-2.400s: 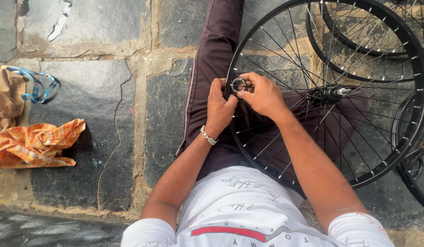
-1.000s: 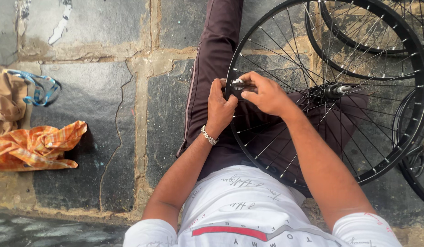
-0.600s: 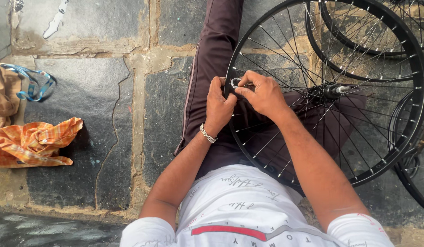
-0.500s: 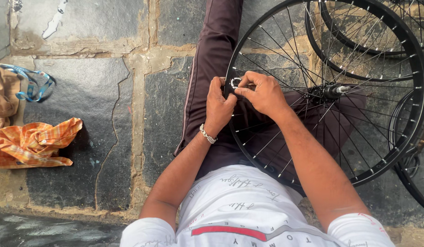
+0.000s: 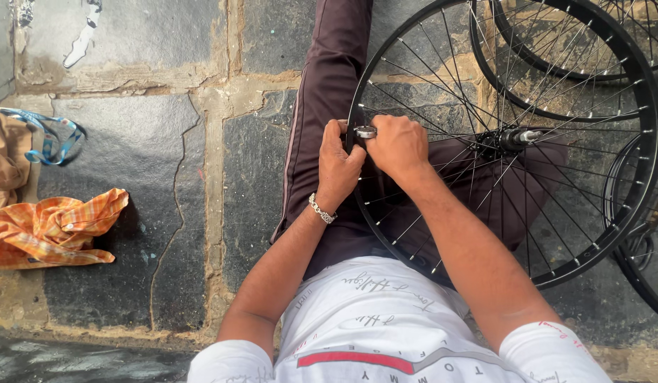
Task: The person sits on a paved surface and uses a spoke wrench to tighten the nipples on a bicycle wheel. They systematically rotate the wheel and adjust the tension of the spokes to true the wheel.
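Observation:
A black spoked bicycle wheel (image 5: 630,177) lies across my lap, its hub (image 5: 517,136) to the right of my hands. My left hand (image 5: 337,169) grips the rim at its left side. A small round metal tool (image 5: 364,132) sits at the rim, and my right hand (image 5: 398,145) is closed on it, fingers curled over the spokes. A metal bracelet (image 5: 320,209) circles my left wrist. My legs, in dark maroon trousers (image 5: 322,92), stretch out under the wheel.
Two more black wheels (image 5: 549,64) lie at the top right and at the right edge. An orange checked cloth (image 5: 52,228) and a tan bag with blue straps (image 5: 20,145) lie at the left on the stone slab floor (image 5: 152,142).
Both hands stay at the same spot on the rim. My right hand has turned slightly on the small tool. The view has shifted a little.

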